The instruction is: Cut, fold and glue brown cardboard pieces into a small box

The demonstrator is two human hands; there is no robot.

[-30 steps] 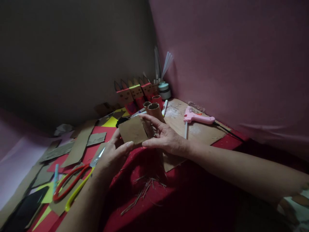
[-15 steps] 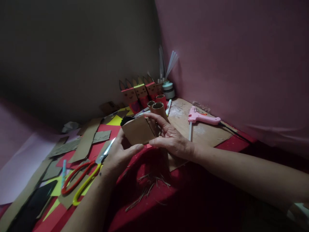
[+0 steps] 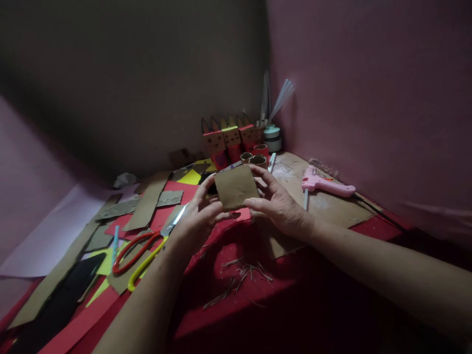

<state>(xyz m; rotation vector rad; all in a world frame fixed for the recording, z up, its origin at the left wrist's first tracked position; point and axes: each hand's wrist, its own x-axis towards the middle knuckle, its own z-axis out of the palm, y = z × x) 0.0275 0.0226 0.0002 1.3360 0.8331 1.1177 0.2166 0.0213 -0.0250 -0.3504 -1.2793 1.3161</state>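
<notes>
A small folded piece of brown cardboard (image 3: 237, 187) is held up over the table, one flat face toward me. My left hand (image 3: 199, 211) grips its left edge, fingers partly behind it. On the right side my right hand (image 3: 276, 201) pinches it, thumb at the lower corner and fingers at the upper one. What lies behind the cardboard is hidden. Scissors (image 3: 147, 250) with one red and one yellow handle lie just left of my left wrist. Cardboard tubes (image 3: 257, 160) stand beyond my hands.
A pink glue gun (image 3: 326, 185) rests on a cardboard sheet (image 3: 354, 209) at right. Several decorated box figures (image 3: 214, 141) and a jar (image 3: 272, 137) stand at the back. Cardboard strips (image 3: 149, 201), coloured paper (image 3: 79, 324) and a dark phone-like slab (image 3: 59, 305) lie at left.
The cardboard piece has turned so its flat face is squarer to me. My left hand has shifted up along its left edge. The view has swung slightly left.
</notes>
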